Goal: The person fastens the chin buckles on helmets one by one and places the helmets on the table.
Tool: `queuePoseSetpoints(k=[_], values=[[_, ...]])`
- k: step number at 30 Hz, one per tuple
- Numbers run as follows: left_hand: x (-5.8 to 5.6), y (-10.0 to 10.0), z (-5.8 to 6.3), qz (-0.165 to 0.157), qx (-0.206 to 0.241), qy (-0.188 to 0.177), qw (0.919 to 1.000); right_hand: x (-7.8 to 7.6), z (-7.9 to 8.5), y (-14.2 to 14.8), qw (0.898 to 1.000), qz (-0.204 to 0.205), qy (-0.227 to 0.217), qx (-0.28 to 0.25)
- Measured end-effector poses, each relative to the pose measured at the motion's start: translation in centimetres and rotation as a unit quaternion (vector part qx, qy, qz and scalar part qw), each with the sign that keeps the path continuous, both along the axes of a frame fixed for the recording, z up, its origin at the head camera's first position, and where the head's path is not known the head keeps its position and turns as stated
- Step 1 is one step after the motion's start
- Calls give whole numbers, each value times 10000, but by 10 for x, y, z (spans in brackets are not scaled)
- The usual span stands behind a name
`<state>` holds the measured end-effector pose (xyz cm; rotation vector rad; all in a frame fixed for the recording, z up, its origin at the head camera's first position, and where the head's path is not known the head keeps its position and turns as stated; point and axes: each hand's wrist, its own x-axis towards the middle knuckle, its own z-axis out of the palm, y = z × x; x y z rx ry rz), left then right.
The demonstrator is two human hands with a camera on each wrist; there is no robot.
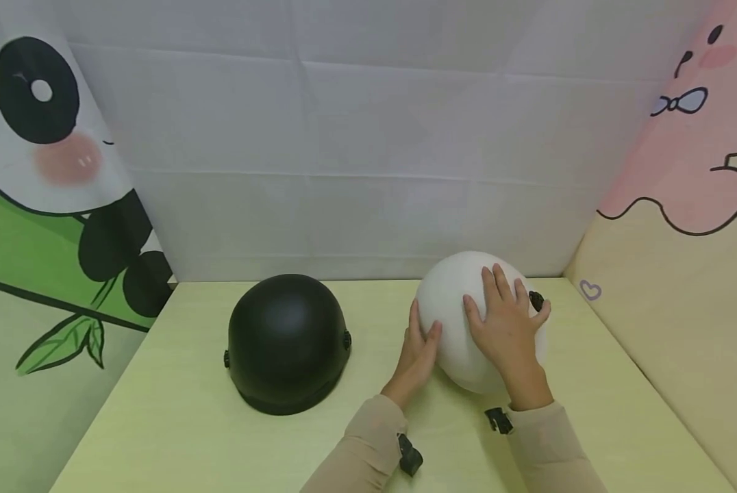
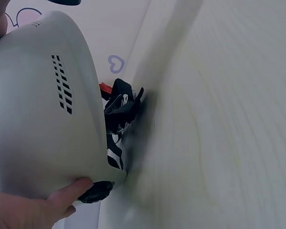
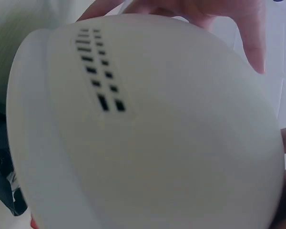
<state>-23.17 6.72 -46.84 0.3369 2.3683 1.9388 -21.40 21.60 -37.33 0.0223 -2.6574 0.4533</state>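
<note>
A white helmet is between my two hands at the right of the table. My left hand lies along its left side, fingers extended upward, thumb apart. In the left wrist view its thumb touches the shell beside a black knob. Across the top of the shell rests my right hand, its fingers spread, close to another black knob. Dark straps with a red piece show below the rim, near the table. Parts of both hands are hidden behind the shell in the wrist views.
A black helmet sits dome up on the pale yellow table, left of the hands. A white cloth wall stands along the back. Side panels with cartoon animals flank the table. Black devices sit at the wrists.
</note>
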Motion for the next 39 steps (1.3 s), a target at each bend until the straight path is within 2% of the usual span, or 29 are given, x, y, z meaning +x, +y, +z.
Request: queuePoseSetpoints(k=[6,10,16,20,32,39], values=[[2,2,3,170,371,-27,9992,2,4,-3,9993,267,-115,-255],[4,2,2,258,301,202,9990,4,6,-6,9989,369,-140,-252],[4,-2,0,226,-39,419,9989,5,6,-12,9994,283,-12,-193],[5,-5,-1,224,-54,429,9988,6,5,-18,9997,209,77,-83],[7,-13,-10,297,285,479,9980,10,6,-39,9982,156,492,297],[9,-15,-12,372,453,480,9971,12,7,-44,9979,203,493,374]])
